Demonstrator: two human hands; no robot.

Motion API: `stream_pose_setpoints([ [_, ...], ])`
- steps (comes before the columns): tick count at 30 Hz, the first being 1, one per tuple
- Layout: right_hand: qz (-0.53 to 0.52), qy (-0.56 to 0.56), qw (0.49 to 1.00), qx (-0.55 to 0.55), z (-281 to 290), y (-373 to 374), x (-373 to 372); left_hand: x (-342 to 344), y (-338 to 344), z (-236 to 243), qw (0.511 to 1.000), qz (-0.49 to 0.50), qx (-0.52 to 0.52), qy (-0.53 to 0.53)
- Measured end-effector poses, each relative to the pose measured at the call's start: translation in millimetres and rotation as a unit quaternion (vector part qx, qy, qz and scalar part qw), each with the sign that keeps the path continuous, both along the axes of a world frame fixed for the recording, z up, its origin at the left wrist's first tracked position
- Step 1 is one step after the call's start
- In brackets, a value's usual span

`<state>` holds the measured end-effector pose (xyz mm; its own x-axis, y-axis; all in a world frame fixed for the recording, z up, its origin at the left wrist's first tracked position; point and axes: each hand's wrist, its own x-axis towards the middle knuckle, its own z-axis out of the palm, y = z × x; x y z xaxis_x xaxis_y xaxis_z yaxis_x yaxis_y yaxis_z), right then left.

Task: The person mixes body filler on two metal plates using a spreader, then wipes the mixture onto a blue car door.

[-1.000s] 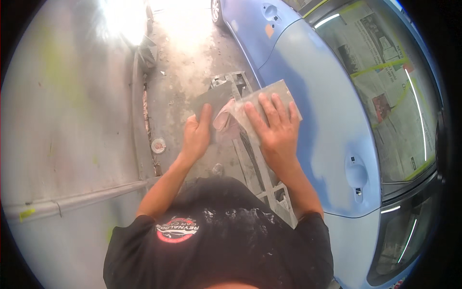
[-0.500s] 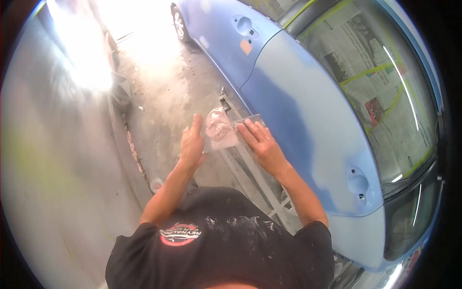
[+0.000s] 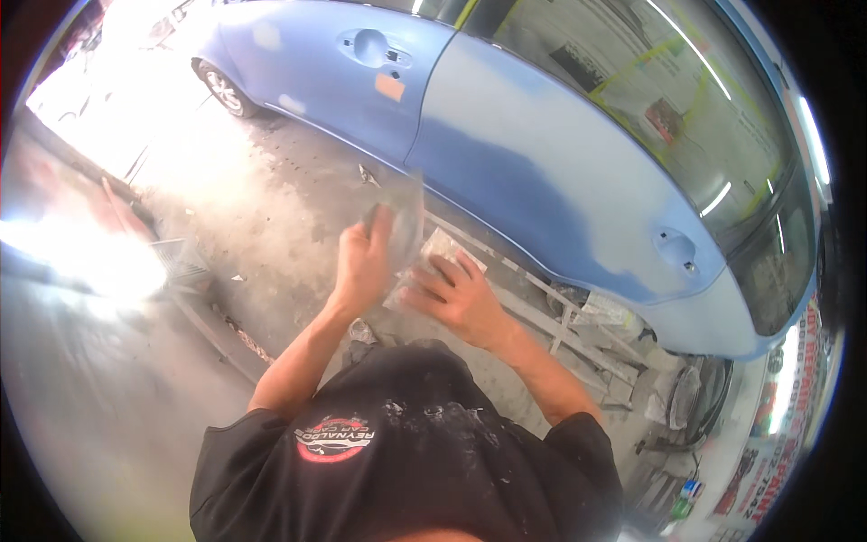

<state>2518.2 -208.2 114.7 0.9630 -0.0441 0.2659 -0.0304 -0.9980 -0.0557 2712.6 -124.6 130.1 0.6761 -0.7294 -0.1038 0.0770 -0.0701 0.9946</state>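
Smeared by motion, my left hand (image 3: 363, 262) is closed round a thin translucent plate (image 3: 410, 215) that stands nearly on edge. A dark bit shows at its fingertips, too blurred to name. Close on the right, my right hand (image 3: 461, 294) has its fingers bent and somewhat apart over a pale flat piece (image 3: 444, 244). That piece shows beyond the fingertips and its kind is unclear. The pinkish paste seen earlier is hidden or blurred now. Beyond both hands stands a blue car door (image 3: 506, 158) with large pale, dull patches.
A front car door (image 3: 325, 86) carries a small orange patch (image 3: 389, 87). Paper and yellow-green tape cover the car window (image 3: 632, 81). A pale metal frame (image 3: 533, 312) lies low beside the car. On the left stands a large glossy panel (image 3: 99, 334) with strong glare.
My view has swung, so the car appears farther left and more level. My left hand has lifted the translucent plate on edge; my right hand has come in closer and its fingers have bent.
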Motion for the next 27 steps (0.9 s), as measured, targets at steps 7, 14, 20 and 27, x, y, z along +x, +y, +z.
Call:
stream_pose_setpoints([
  [7,-0.077,-0.198,0.935,0.283,51,4,-21,20,-21,-15,0.930,-0.013,-0.159,0.331],
  [14,-0.005,-0.237,0.944,0.229,42,-10,-24,-51,-24,2,0.804,-0.175,-0.217,0.525],
  [20,-0.205,0.006,0.979,-0.002,16,-51,-75,-50,-21,-8,0.888,-0.116,-0.137,0.424],
  [27,-0.294,-0.075,0.953,0.025,36,18,-26,-30,-36,-19,0.983,-0.088,-0.039,0.154],
])
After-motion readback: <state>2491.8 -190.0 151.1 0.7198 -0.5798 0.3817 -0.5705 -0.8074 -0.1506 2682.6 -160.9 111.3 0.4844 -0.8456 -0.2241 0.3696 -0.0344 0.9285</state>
